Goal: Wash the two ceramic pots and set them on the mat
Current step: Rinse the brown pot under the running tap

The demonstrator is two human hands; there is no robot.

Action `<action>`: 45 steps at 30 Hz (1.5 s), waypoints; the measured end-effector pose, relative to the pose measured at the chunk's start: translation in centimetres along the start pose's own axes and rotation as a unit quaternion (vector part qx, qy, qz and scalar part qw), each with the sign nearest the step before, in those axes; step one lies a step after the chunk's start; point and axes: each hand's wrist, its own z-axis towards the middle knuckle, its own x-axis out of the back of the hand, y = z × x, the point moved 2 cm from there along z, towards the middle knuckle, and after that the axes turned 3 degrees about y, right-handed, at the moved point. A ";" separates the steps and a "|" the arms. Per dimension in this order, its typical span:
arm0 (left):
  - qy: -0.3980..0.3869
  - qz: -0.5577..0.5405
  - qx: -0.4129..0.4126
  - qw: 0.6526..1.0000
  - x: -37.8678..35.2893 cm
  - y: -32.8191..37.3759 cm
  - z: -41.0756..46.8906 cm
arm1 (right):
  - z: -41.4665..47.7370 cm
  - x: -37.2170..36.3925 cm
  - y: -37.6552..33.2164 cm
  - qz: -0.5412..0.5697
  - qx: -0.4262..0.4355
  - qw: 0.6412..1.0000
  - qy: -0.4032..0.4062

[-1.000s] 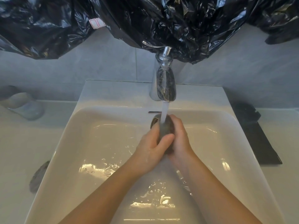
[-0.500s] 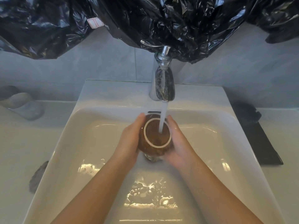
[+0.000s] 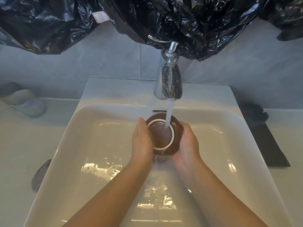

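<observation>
**Q:** Status at the left of the bench [image 3: 19,145]?
**A:** A pale, blurred container [image 3: 23,102] lies near the wall. A dark grey object [image 3: 41,176] sits just beside the rim of the sink [image 3: 72,145]. What it is cannot be told.

**Q:** Left hand?
**A:** The left hand [image 3: 141,141] is grasping the pot [image 3: 162,135]. Its palm is against the pot's left side, with the thumb up along the edge.

**Q:** Pot location?
**A:** It is held over the basin, directly below the tap [image 3: 171,82]. The pot is brown and tilted toward the camera, with a pale ring facing upward. The water stream [image 3: 169,115] lands inside that ring.

**Q:** Right hand?
**A:** The right hand [image 3: 186,145] is grasping the same pot, cupped round its right side.

**Q:** Right of the sink?
**A:** A black mat [image 3: 268,145] lies on the bench just beside the sink rim. A crumpled black plastic sheet [image 3: 180,18] hangs along the wall above the tap.
</observation>
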 end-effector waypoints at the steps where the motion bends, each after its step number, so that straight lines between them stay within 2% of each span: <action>1: -0.019 0.007 -0.027 0.999 -0.4 0.0 -0.4 | -0.2 -0.1 -0.3 0.006 0.011 1.000 0.003; 4: -0.071 0.124 -0.210 0.967 -0.7 0.7 -1.7 | -0.3 -0.4 -1.1 0.026 0.009 0.999 -0.039; 6: -0.084 0.211 -0.347 0.910 -0.1 1.2 -1.7 | -0.5 -0.4 -1.1 0.002 -0.008 0.998 -0.069; 7: -0.097 0.248 -0.395 0.879 0.3 1.3 -1.4 | -0.6 -0.3 -1.1 -0.018 -0.010 0.996 -0.084; 9: -0.143 0.290 -0.422 0.847 0.9 1.4 -0.9 | -0.6 -0.1 -0.9 -0.056 0.008 0.993 -0.103; 12: -0.193 0.312 -0.379 0.849 1.0 1.6 -1.2 | -0.8 -0.4 -0.5 -0.128 0.055 0.984 -0.108; 14: -0.181 0.293 -0.324 0.881 0.5 1.5 -1.5 | -0.9 -0.5 -0.4 -0.174 0.086 0.976 -0.098; 16: -0.168 0.211 -0.224 0.937 0.0 1.2 -1.2 | -1.3 -0.7 -0.4 -0.215 0.131 0.962 -0.104; 18: -0.176 0.111 -0.062 0.976 -0.5 1.0 -1.1 | -1.8 -0.8 -0.4 -0.245 0.174 0.944 -0.134; 20: -0.188 0.027 0.074 0.979 -0.5 1.2 -1.5 | -2.1 -0.8 -0.5 -0.277 0.186 0.931 -0.151; 22: -0.195 0.005 0.142 0.970 -0.3 1.3 -1.5 | -2.0 -0.6 -0.6 -0.308 0.201 0.918 -0.148; 24: -0.181 0.033 0.132 0.974 -0.1 1.0 -1.2 | -1.9 -0.8 -0.9 -0.313 0.221 0.915 -0.127; 27: -0.180 0.120 0.038 0.976 0.1 1.2 -0.9 | -1.8 -0.9 -1.4 -0.271 0.204 0.938 -0.077; 29: -0.199 0.127 0.021 0.971 0.0 1.1 -1.1 | -1.5 -0.7 -1.4 -0.272 0.187 0.941 -0.073; 31: -0.217 0.043 0.077 0.972 -0.2 1.0 -1.1 | -1.4 -0.8 -1.5 -0.303 0.214 0.925 -0.082; 33: -0.257 -0.097 0.134 0.952 -0.4 1.2 -1.3 | -1.4 -0.6 -1.6 -0.341 0.260 0.900 -0.078; 35: -0.281 -0.192 0.150 0.928 -0.4 1.9 -1.5 | -0.9 0.0 -1.7 -0.423 0.330 0.842 -0.059; 37: -0.286 -0.234 0.142 0.918 -0.2 2.2 -1.4 | -0.1 0.8 -2.0 -0.490 0.354 0.796 -0.026; 38: -0.289 -0.247 0.134 0.915 -0.1 2.0 -1.2 | 0.1 1.0 -2.1 -0.508 0.333 0.795 -0.013; 39: -0.296 -0.256 0.125 0.912 0.0 2.0 -1.1 | 0.3 1.3 -2.3 -0.506 0.301 0.808 -0.008; 41: -0.293 -0.262 0.120 0.912 0.1 1.8 -0.8 | 0.6 1.2 -2.3 -0.509 0.260 0.820 -0.029; 43: -0.274 -0.256 0.122 0.919 0.4 1.7 -0.6 | 0.4 1.0 -2.2 -0.516 0.270 0.812 -0.039; 45: -0.244 -0.228 0.112 0.936 0.6 1.6 -0.3 | 0.3 1.1 -2.1 -0.491 0.284 0.823 -0.038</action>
